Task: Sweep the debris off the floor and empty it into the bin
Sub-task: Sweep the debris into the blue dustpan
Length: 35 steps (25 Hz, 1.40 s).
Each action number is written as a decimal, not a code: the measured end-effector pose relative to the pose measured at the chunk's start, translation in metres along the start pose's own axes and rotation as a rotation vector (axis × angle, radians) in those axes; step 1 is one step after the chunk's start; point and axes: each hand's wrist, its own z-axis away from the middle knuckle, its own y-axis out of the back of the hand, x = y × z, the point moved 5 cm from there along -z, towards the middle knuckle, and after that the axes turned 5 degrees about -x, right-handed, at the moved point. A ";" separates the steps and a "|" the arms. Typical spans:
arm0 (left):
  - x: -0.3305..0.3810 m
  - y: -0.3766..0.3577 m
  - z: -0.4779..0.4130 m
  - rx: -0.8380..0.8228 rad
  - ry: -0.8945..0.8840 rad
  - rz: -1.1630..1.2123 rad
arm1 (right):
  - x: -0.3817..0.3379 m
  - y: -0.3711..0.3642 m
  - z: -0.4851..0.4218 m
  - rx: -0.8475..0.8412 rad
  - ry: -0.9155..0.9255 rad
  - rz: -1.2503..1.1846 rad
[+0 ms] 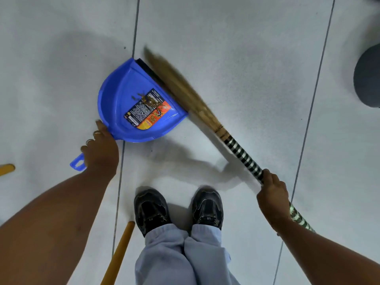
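Right at the mouth of the blue dustpan point(131, 103) is where it's all happening. The left hand point(100, 153) has its fingers point(93, 140) wrapped round the dustpan's handle, pinning the pan flat on the floor point(246, 38), and the right hand point(271, 194) is clamped on the striped handle of the broom point(205, 112), whose blurry bristles lie along the pan's open edge. A few brownish scraps of debris point(137, 96) sit inside the pan, beside its label. I can't spot any loose bits on the floor near the pan, so I'd say sweeping is about finished. Emptying isn't done yet. The dark round thing point(368, 77) well off to the pan's right might be the bin, can't tell for sure.
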 end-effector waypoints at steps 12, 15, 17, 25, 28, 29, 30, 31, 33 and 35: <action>-0.017 0.005 -0.005 0.002 -0.027 -0.090 | -0.037 -0.015 -0.007 -0.055 -0.042 -0.035; -0.017 0.004 -0.007 0.012 -0.018 -0.098 | -0.033 -0.023 -0.006 -0.133 -0.042 0.065; -0.017 0.004 -0.005 0.028 -0.015 -0.096 | -0.038 -0.026 0.004 -0.150 0.079 0.127; 0.017 0.049 0.090 -0.180 0.242 0.412 | -0.107 0.039 0.076 -0.027 0.104 -0.250; 0.037 0.089 0.138 -0.215 0.219 0.452 | -0.106 0.104 0.088 0.034 0.053 -0.262; 0.043 0.106 0.150 -0.206 0.218 0.452 | -0.102 0.126 0.092 0.044 0.041 -0.261; 0.052 0.126 0.161 -0.197 0.207 0.452 | -0.095 0.149 0.096 0.070 0.035 -0.280; 0.065 0.150 0.171 -0.183 0.171 0.445 | -0.088 0.176 0.102 0.110 0.028 -0.312; 0.086 0.191 0.184 -0.158 0.098 0.419 | -0.081 0.214 0.110 0.152 0.033 -0.354; 0.112 0.229 0.194 -0.116 0.032 0.386 | -0.065 0.249 0.113 0.159 0.005 -0.392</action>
